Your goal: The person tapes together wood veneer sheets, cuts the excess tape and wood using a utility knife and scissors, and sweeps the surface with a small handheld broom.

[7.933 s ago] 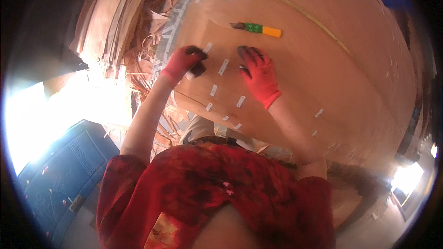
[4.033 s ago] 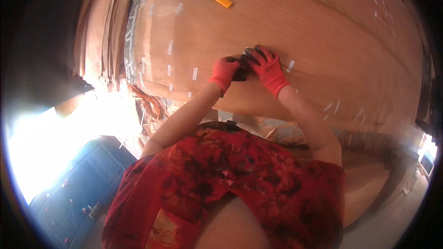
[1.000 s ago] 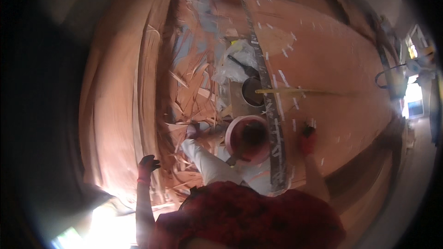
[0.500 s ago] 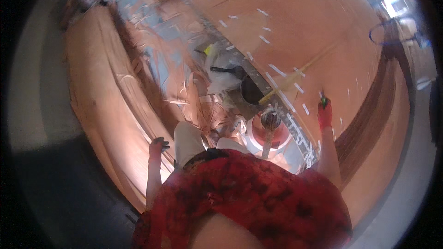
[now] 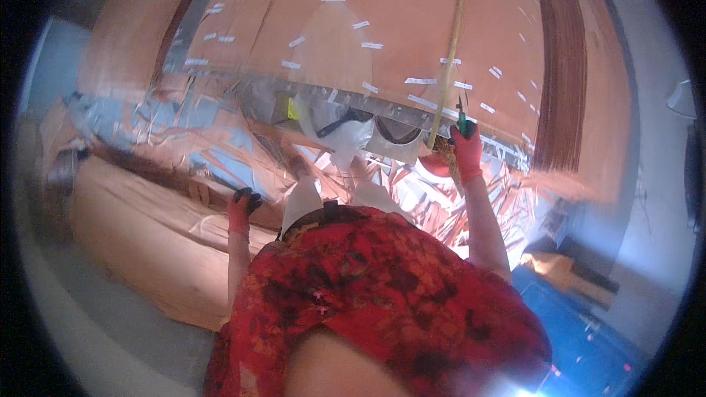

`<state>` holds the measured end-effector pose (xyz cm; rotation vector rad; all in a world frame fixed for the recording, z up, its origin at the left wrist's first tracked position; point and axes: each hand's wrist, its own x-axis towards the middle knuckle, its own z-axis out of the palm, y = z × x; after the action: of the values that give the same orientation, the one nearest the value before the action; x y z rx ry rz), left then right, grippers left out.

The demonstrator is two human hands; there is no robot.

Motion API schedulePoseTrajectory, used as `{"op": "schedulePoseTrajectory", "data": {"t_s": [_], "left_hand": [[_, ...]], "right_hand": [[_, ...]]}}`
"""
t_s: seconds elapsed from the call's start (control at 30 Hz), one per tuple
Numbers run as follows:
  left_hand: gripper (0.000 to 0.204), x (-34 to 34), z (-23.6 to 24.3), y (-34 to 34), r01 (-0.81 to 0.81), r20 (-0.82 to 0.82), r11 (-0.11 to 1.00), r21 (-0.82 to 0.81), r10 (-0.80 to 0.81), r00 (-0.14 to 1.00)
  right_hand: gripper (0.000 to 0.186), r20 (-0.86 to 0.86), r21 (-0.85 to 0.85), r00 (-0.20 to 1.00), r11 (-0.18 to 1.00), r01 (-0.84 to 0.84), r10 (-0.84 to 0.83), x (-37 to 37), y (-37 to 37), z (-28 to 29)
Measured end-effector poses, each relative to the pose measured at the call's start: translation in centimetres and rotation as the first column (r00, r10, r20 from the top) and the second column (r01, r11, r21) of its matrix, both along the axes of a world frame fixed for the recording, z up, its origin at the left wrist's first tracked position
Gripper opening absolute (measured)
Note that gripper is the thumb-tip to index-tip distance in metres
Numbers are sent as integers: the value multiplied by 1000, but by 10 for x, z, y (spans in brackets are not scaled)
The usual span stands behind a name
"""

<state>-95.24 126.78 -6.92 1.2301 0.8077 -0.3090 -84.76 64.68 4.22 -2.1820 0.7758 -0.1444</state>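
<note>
My right hand (image 5: 468,153), in a red glove, is closed around a green-handled tool (image 5: 462,119) with a thin dark tip. It is over the near edge of a wide reddish-brown sheet (image 5: 412,22) dotted with short white tape pieces. Just left of the tool, a long yellow strip (image 5: 450,51) runs across the sheet. My left hand (image 5: 240,213), in a red glove with dark fingers, hangs beside a long stack of brown sheets (image 5: 147,213). Its fingers look loosely apart and I see nothing in them.
Along the table edge are a dark round hollow (image 5: 397,131), a dark-handled tool (image 5: 340,123), clear plastic (image 5: 351,140) and a yellow item (image 5: 292,109). A red bucket (image 5: 435,166) stands below. Torn brown strips (image 5: 507,202) litter the floor. A blue surface (image 5: 581,331) lies lower right.
My view has turned, so the table now runs across in front of me. My right hand, still holding the green-handled tool, is now close to the table's near edge and the yellow strip.
</note>
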Motion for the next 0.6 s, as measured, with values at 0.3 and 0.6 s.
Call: {"op": "schedulePoseTrajectory", "data": {"t_s": [0.3,0.6], "left_hand": [[28,212,78,-128,426,271,504,751,-824,498],[48,286,102,-376,300,162,222,928,-964,210]], "right_hand": [[31,124,541,979,838,72,-164,-27,91,16],[47,95,-76,966,966,249,-241,34,-17,-1]]}}
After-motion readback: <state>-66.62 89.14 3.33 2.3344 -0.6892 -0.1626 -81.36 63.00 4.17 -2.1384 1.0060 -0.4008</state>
